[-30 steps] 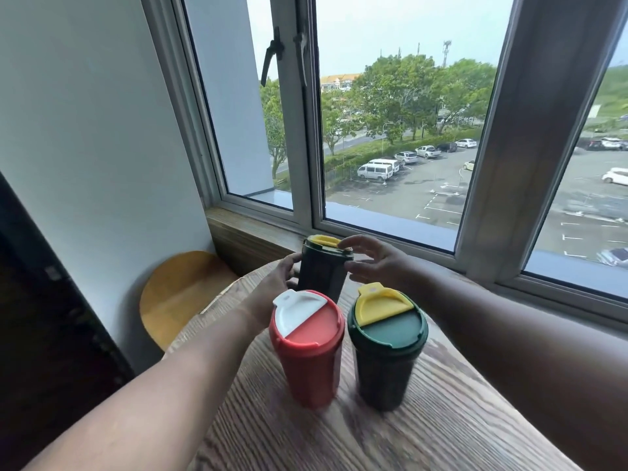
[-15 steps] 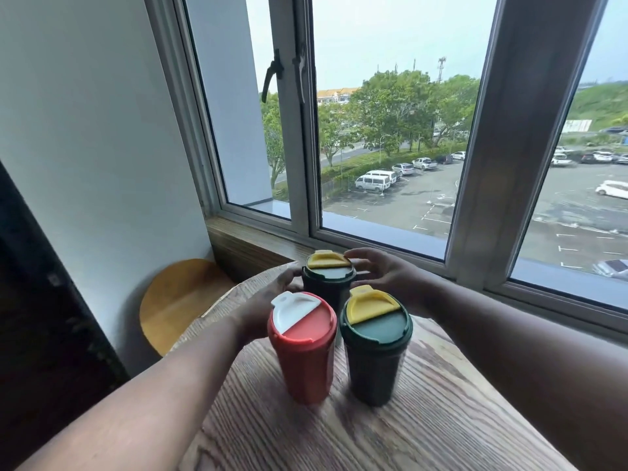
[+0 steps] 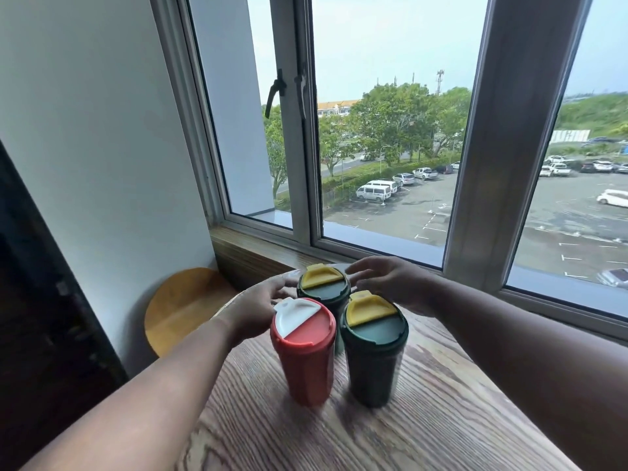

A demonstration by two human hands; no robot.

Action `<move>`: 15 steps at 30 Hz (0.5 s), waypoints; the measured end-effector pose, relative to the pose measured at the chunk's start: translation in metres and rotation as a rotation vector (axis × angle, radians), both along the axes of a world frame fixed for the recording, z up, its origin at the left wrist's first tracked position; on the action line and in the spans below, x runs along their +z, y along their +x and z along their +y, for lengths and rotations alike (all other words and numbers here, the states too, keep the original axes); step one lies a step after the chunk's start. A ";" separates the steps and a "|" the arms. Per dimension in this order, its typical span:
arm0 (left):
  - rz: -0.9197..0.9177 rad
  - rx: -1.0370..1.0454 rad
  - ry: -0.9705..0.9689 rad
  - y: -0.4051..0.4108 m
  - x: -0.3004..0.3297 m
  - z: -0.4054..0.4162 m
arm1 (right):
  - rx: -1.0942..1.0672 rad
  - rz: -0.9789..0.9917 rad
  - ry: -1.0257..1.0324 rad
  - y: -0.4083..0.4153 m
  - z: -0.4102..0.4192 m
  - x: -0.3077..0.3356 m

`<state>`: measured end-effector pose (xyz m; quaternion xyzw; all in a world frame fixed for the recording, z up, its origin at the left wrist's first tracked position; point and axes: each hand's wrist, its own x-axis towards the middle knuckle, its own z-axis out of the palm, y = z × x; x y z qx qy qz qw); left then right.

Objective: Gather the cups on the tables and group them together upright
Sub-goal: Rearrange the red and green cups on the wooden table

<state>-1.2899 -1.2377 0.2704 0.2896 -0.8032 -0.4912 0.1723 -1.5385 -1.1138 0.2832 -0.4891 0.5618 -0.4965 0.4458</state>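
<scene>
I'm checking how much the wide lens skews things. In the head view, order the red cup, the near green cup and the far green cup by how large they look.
1-2. red cup and near green cup: alike, no ranking.
3. far green cup: smallest, but farther away and partly hidden, so true size is unsure.

A round wooden stool (image 3: 185, 305) stands beside the window (image 3: 384, 137), below the wall (image 3: 91, 130).
</scene>
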 end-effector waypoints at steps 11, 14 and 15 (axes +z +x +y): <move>0.034 0.142 0.363 -0.004 0.027 0.019 | -0.080 0.259 0.150 0.021 -0.009 0.018; 0.075 0.149 0.442 -0.006 0.029 0.021 | -0.069 0.188 0.164 0.023 -0.010 0.018; 0.070 0.145 0.447 -0.007 0.031 0.023 | -0.056 0.170 0.166 0.023 -0.009 0.018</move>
